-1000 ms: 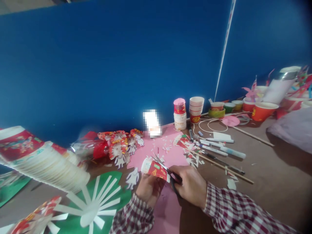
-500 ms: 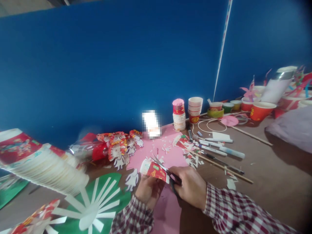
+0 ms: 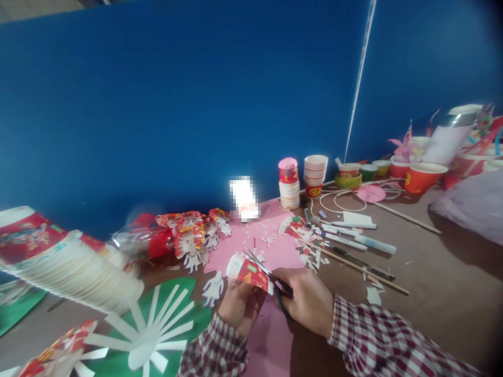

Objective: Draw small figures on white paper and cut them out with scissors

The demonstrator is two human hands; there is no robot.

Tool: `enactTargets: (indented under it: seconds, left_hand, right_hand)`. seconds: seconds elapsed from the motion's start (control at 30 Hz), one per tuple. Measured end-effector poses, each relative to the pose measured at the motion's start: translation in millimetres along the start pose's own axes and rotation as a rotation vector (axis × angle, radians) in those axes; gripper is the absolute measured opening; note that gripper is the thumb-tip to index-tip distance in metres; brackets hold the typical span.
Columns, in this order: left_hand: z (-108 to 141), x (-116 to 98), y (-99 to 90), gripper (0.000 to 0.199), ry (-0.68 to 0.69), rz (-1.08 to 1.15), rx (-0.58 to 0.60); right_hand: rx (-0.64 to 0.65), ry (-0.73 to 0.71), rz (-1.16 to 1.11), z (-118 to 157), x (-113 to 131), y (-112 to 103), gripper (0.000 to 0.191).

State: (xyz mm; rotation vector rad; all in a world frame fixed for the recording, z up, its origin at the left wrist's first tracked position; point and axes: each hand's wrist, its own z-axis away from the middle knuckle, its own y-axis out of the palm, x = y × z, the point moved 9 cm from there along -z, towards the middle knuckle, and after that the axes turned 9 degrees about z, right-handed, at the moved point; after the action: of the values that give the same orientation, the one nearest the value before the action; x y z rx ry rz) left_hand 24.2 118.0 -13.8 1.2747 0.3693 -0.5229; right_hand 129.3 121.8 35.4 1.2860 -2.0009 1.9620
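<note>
A red and white paper cup piece (image 3: 248, 273) is gripped by my left hand (image 3: 241, 306), which holds it from below. Black-handled scissors (image 3: 283, 296) are in my right hand (image 3: 308, 301), fingers wrapped round the handles. The blades point up and left, parted a little at the tips, and lie over the upper right side of the cup piece. Under both hands runs pink paper (image 3: 275, 332), with small white scraps on its far part. A white cut-out figure (image 3: 213, 289) lies just left of the cup piece.
Nested paper cups (image 3: 90, 272) lean at the left, behind a fringed white cut-out (image 3: 145, 348) on green paper (image 3: 188, 293). Pens (image 3: 346, 238) and a wooden stick (image 3: 365, 275) lie right. Upright cup stacks (image 3: 314, 175) stand near the blue wall (image 3: 176, 104).
</note>
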Motion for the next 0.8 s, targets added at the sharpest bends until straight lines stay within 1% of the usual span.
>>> enactTargets:
  seconds: [0.1, 0.27, 0.33, 0.4, 0.57, 0.63, 0.8]
  left_hand:
    - [0.5, -0.2, -2.8, 0.026, 0.000, 0.006, 0.001]
    - [0.1, 0.1, -8.2, 0.029, 0.006, 0.021, -0.006]
    - [-0.3, -1.0, -8.6, 0.033, 0.015, 0.029, -0.021]
    - [0.2, -3.5, -6.2, 0.036, 0.027, 0.014, -0.028]
    - [5.6, -14.8, 2.0, 0.028, 0.082, -0.095, -0.065]
    - [7.3, -18.1, 4.9, 0.029, 0.109, -0.103, -0.070]
    - [6.8, -17.1, 6.9, 0.031, 0.122, -0.095, -0.055]
  right_hand:
    - [-0.003, -0.004, 0.018, -0.3, 0.7, -2.3, 0.010]
    - [0.032, -0.043, 0.053, -0.2, 4.2, -2.2, 0.011]
    - [0.016, -0.043, 0.082, -0.2, 3.2, -2.7, 0.012]
    - [-0.004, -0.042, 0.119, -0.3, 1.8, -2.9, 0.011]
    - [-0.022, -0.053, 0.153, -0.3, 0.7, -2.3, 0.015]
    - [-0.028, -0.050, 0.168, 0.0, 0.4, -2.3, 0.015]
    - [-0.024, -0.046, 0.171, -0.1, -0.4, -0.2, 0.012]
